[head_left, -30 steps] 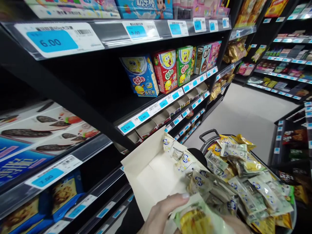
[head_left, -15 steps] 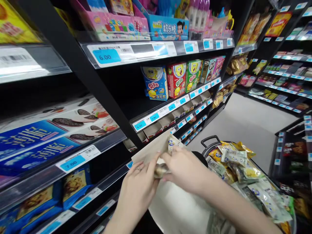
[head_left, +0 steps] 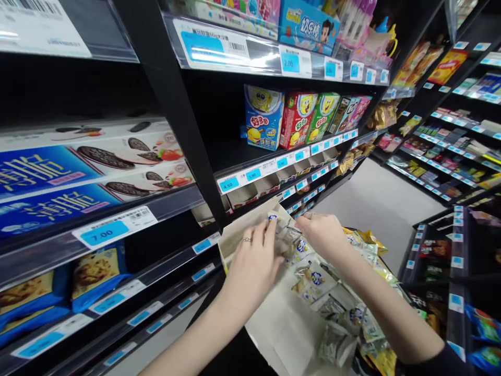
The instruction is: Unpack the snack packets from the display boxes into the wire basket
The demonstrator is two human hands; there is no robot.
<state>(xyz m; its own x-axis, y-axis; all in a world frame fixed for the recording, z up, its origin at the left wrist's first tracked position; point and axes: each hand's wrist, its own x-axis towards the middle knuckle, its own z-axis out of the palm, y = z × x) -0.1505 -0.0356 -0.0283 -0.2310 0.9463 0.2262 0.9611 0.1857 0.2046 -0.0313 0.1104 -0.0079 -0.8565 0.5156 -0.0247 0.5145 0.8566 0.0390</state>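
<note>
A cream-white cardboard box [head_left: 270, 334] lies tilted in front of me, with several small clear-and-white snack packets [head_left: 313, 284] along its right side. My left hand [head_left: 254, 256], a ring on one finger, reaches into the far end of the box. Its fingers are stretched out and rest on a packet there. At the box's far right edge is my right hand [head_left: 323, 235], fingers curled together beside the packets. What they pinch, if anything, is hidden. Beyond my right forearm, yellow and pale packets [head_left: 371, 243] are heaped up.
Black shelves run along the left, holding blue wafer boxes [head_left: 50, 203], a blue cartoon biscuit box [head_left: 264, 120] and a red one [head_left: 297, 122]. Blue price tags line the shelf edges. A low rack [head_left: 454, 261] stands at right, beside the grey floor [head_left: 364, 193].
My hands, earlier close together over a packet, have moved apart; the right went toward the box's right edge. More packets now show inside the box. The view has shifted.
</note>
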